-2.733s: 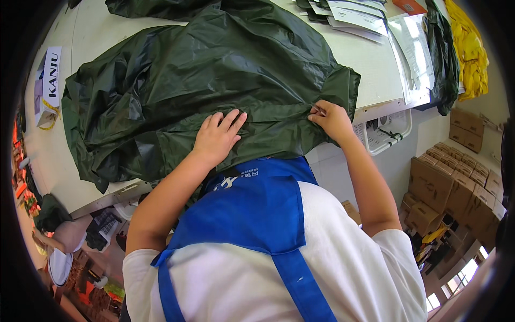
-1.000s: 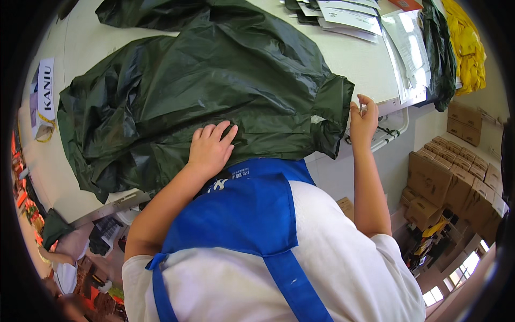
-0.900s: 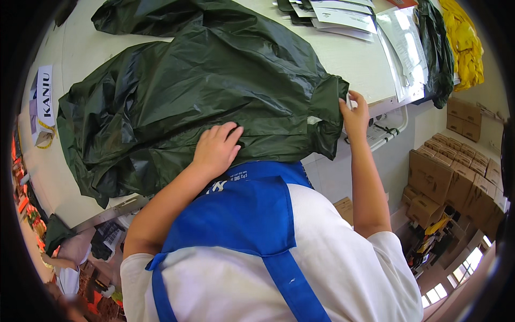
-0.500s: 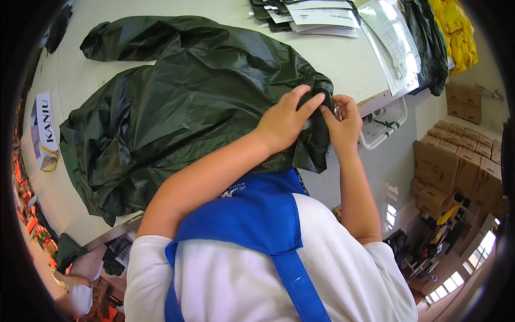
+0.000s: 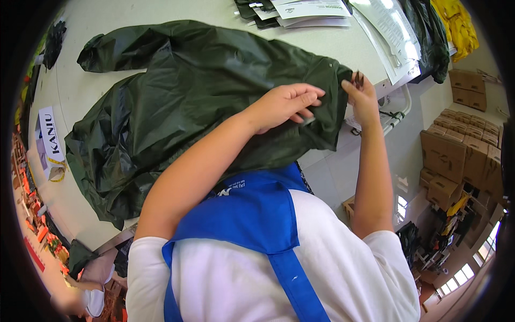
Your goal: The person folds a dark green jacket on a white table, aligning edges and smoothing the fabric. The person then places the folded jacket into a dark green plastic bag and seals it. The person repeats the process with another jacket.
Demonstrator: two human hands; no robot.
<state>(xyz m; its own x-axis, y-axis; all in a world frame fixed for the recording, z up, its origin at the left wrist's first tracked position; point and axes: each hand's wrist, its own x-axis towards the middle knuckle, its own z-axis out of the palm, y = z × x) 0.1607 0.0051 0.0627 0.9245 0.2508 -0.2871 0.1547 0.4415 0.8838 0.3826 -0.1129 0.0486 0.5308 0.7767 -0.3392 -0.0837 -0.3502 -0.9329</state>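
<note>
A dark green raincoat (image 5: 198, 102) with a shiny surface lies spread over the white table, one sleeve (image 5: 123, 51) stretching to the far left. My right hand (image 5: 362, 97) pinches the garment's right edge, thumb against the fabric. A small dark object shows between its raised fingers, too small to name. Over the coat's right part is my left hand (image 5: 285, 107), its fingers loosely bent and apart, with nothing visible in them. Whether its lower fingers touch the fabric I cannot tell.
White papers and dark packets (image 5: 308, 12) sit at the table's far side. Clear-wrapped sheets (image 5: 389, 40) lie at the right corner, beside dark and yellow garments (image 5: 455, 27). A white box (image 5: 50, 134) stands at left. Cardboard boxes (image 5: 445, 155) are stacked at right; another person (image 5: 88, 295) is lower left.
My left hand has come off the coat's edge and its fingers have curled. My right hand has moved up and right, drawing the edge outward, so the right part lies flatter.
</note>
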